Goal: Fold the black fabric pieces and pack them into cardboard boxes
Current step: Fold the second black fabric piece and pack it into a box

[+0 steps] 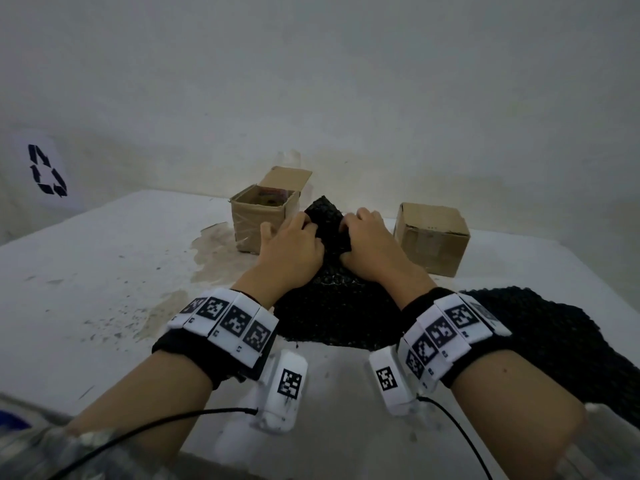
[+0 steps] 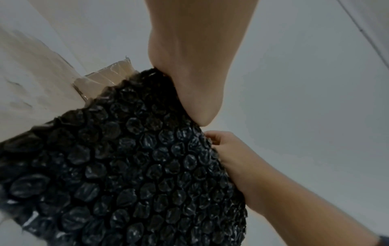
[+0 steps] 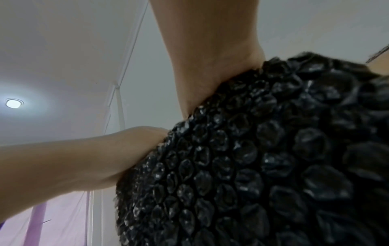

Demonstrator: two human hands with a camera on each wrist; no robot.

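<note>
A black, bubble-textured piece (image 1: 327,225) stands bunched up between two cardboard boxes on the white table (image 1: 104,271). My left hand (image 1: 292,245) grips its left side with curled fingers. My right hand (image 1: 367,237) grips its right side the same way. The rest of the black material (image 1: 336,313) spreads toward me under my wrists. The left wrist view shows the black piece (image 2: 126,166) under my left palm (image 2: 195,83), with my right hand (image 2: 231,159) at its edge. In the right wrist view the piece (image 3: 263,158) fills the lower right, and my fingertips are hidden in it.
An open cardboard box (image 1: 265,216) with something inside stands just left of the hands; a closed box (image 1: 433,237) stands to the right. More black material (image 1: 554,337) lies at the right. A brownish stain (image 1: 214,251) marks the table. A white bag with a recycling symbol (image 1: 46,169) sits far left.
</note>
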